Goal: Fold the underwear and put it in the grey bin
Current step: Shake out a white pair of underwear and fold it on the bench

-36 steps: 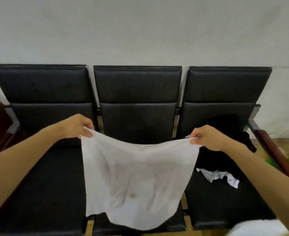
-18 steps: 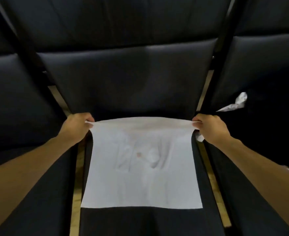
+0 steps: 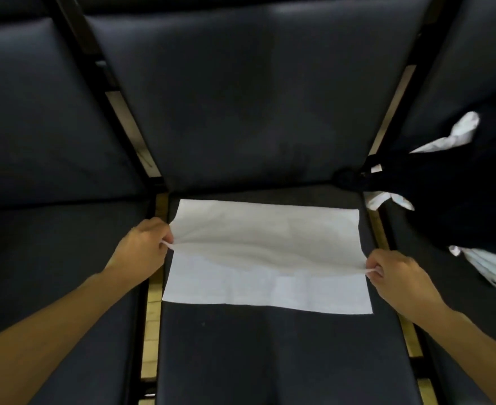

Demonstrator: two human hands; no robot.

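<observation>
Right now I see the white underwear point(image 3: 265, 258) lying on the middle seat point(image 3: 270, 355) of a row of black padded chairs, spread wide from one side of the cushion to the other. Its far edge runs straight near the crease where seat meets backrest point(image 3: 255, 92), and its near edge lies flat across the cushion. Between those edges the cloth rises in a soft ridge, lifted off the flat layer beneath it.

My left hand point(image 3: 143, 249) pinches the cloth at its left side, fingers curled tight with a small nub of fabric poking out between them. My right hand point(image 3: 399, 273) pinches the right side the same way, a bit of white showing at the knuckles. Both hands sit just off the seat's side edges, over the gaps point(image 3: 151, 314) where a pale floor shows between the cushions. Both forearms reach in from the bottom corners.

On the right seat point(image 3: 445, 302) lies a dark heap of clothing point(image 3: 457, 206), with white pieces point(image 3: 492, 264) sticking out at its top, left and lower right. Some of it reaches across the gap towards the middle backrest. I cannot see any grey bin.
</observation>
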